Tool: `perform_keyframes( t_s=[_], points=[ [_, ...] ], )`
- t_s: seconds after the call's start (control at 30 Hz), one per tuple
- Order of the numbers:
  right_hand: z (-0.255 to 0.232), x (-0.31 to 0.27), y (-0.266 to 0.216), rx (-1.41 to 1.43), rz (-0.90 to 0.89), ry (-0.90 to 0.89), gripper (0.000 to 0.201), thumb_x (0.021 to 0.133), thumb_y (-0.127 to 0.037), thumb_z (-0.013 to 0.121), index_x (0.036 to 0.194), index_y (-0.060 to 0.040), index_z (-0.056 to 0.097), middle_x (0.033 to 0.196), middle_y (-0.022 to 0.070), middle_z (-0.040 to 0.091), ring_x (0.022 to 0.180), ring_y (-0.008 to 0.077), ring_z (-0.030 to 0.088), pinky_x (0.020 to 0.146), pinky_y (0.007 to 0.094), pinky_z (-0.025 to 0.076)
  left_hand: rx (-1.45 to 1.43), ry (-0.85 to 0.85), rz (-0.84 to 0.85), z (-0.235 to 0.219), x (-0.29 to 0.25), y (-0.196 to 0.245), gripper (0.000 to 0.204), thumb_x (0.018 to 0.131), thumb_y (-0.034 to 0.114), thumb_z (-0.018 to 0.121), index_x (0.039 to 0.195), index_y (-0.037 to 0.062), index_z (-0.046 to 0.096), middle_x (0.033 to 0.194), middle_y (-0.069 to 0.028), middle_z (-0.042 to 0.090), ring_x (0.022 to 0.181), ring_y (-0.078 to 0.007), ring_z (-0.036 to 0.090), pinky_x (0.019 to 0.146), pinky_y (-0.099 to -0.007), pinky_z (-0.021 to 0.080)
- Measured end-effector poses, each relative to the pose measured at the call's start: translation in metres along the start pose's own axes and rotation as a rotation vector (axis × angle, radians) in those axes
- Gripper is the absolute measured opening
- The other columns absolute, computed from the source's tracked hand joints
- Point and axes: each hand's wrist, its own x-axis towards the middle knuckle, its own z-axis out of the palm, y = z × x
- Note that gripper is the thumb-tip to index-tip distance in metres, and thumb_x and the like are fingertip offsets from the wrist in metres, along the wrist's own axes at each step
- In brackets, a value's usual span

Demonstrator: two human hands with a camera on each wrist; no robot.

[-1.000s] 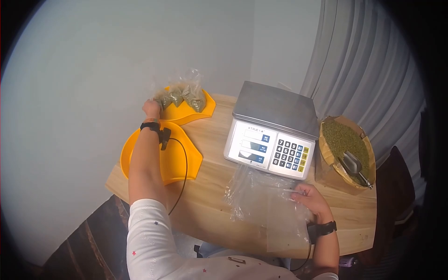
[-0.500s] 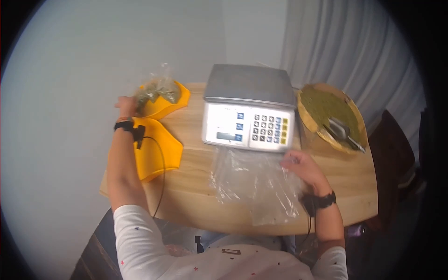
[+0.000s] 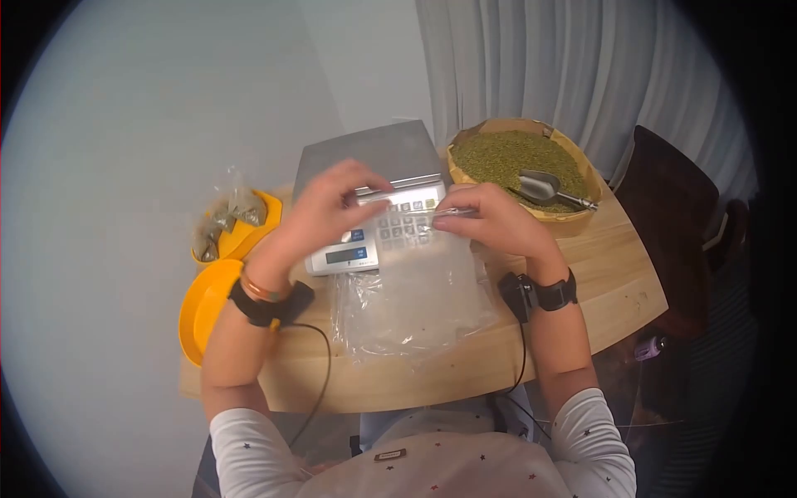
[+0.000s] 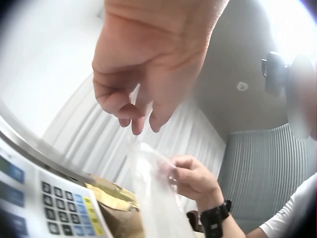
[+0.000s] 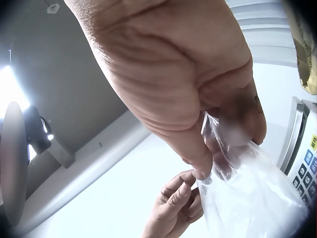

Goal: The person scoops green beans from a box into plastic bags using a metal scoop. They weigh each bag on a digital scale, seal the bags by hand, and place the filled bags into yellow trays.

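Observation:
A clear empty plastic bag [image 3: 415,290] hangs in front of the scale [image 3: 365,158], its lower part lying on the wooden table [image 3: 614,274]. My right hand [image 3: 455,212] pinches the bag's top edge over the keypad; the right wrist view shows thumb and fingers [image 5: 233,124] closed on the film [image 5: 247,198]. My left hand [image 3: 367,191] meets the same edge from the left. In the left wrist view its curled fingertips [image 4: 138,119] pinch the bag's rim [image 4: 148,183], close to the right hand [image 4: 190,176].
A round basket of green beans [image 3: 498,153] with a metal scoop [image 3: 544,187] stands right of the scale. At the left are two orange trays [image 3: 203,311], the far one holding filled bags [image 3: 220,220]. A dark chair [image 3: 672,191] stands at the right.
My left hand left the filled bags on the far orange tray and came across to the empty bag. My right hand raised the bag's top edge in front of the scale.

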Motion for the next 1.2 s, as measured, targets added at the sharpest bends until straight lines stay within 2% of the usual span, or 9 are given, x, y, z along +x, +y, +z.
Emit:
perform_keyframes(
  t_s=[0.2,0.33,0.4,0.53,0.57,0.63,0.73,1.03,1.2],
  points=[
    [-0.017,-0.007,0.004,-0.074,-0.015,0.030,0.026,0.087,-0.022,0.070,0.092,0.0031,0.070,0.081,0.0137,0.066,0.074,0.0247,0.062,0.067,0.0355,0.047,0.067,-0.038,0.165,0.048,0.013,0.018,0.015,0.087,0.007,0.072,0.101,0.0047,0.068,0.093,-0.0028,0.057,0.063,-0.0101,0.045,0.057,-0.0252,0.039],
    [-0.040,-0.016,0.016,-0.217,-0.046,0.110,0.029,0.086,-0.024,0.071,0.095,0.0033,0.069,0.083,0.0152,0.067,0.076,0.0246,0.064,0.069,0.0351,0.049,0.018,-0.043,0.138,0.057,0.017,0.024,0.010,0.092,0.009,0.067,0.095,0.0009,0.063,0.082,-0.0061,0.054,0.061,-0.0140,0.045,0.056,-0.0281,0.039],
    [-0.061,-0.027,0.016,-0.174,0.077,0.150,0.032,0.086,-0.024,0.071,0.102,0.0031,0.069,0.087,0.0173,0.068,0.079,0.0265,0.065,0.074,0.0359,0.051,0.046,-0.090,0.047,0.058,0.017,0.028,0.013,0.093,0.013,0.065,0.097,0.0000,0.062,0.074,-0.0074,0.052,0.062,-0.0151,0.045,0.057,-0.0294,0.040],
    [-0.105,-0.054,0.066,-0.468,0.198,0.625,0.033,0.081,-0.021,0.075,0.105,0.0016,0.069,0.097,0.0195,0.070,0.093,0.0350,0.066,0.083,0.0392,0.050,0.036,-0.061,0.061,0.056,0.013,0.039,0.013,0.093,0.012,0.065,0.095,-0.0013,0.063,0.072,-0.0078,0.054,0.062,-0.0143,0.046,0.057,-0.0287,0.040],
    [-0.114,-0.063,0.073,-0.475,0.202,0.633,0.033,0.081,-0.021,0.075,0.105,0.0016,0.069,0.097,0.0195,0.070,0.093,0.0350,0.066,0.083,0.0392,0.050,0.005,-0.042,0.042,0.057,0.011,0.038,0.012,0.093,0.011,0.065,0.095,-0.0014,0.064,0.072,-0.0073,0.055,0.062,-0.0139,0.046,0.058,-0.0275,0.040],
    [-0.127,-0.076,0.082,-0.754,0.620,0.589,0.029,0.078,-0.020,0.077,0.100,-0.0012,0.072,0.099,0.0187,0.071,0.100,0.0346,0.066,0.087,0.0420,0.049,-0.035,-0.063,0.030,0.059,0.006,0.035,0.012,0.093,0.011,0.065,0.095,-0.0014,0.064,0.072,-0.0065,0.056,0.063,-0.0133,0.046,0.058,-0.0269,0.040],
    [-0.133,-0.082,0.103,-0.788,0.846,0.445,0.026,0.075,-0.018,0.078,0.097,-0.0047,0.074,0.101,0.0183,0.071,0.103,0.0335,0.066,0.089,0.0453,0.048,-0.063,-0.113,0.024,0.063,0.008,0.024,0.012,0.093,0.010,0.065,0.095,-0.0013,0.065,0.073,-0.0044,0.058,0.064,-0.0113,0.046,0.058,-0.0257,0.040],
    [-0.096,-0.049,0.152,-0.785,0.730,0.510,0.018,0.084,-0.006,0.061,0.095,-0.0074,0.075,0.098,0.0180,0.071,0.099,0.0343,0.066,0.092,0.0473,0.041,-0.043,-0.088,-0.016,0.060,0.006,0.017,0.013,0.093,0.012,0.066,0.095,-0.0012,0.066,0.073,-0.0055,0.059,0.062,-0.0122,0.048,0.058,-0.0268,0.041],
    [-0.098,-0.050,0.146,-0.742,0.724,0.520,0.020,0.082,-0.007,0.064,0.099,-0.0090,0.075,0.098,0.0172,0.072,0.100,0.0336,0.066,0.094,0.0491,0.039,0.016,-0.173,0.025,0.061,0.009,0.011,0.013,0.093,0.012,0.066,0.094,-0.0009,0.066,0.074,-0.0078,0.059,0.063,-0.0176,0.052,0.059,-0.0292,0.043]
  ],
)
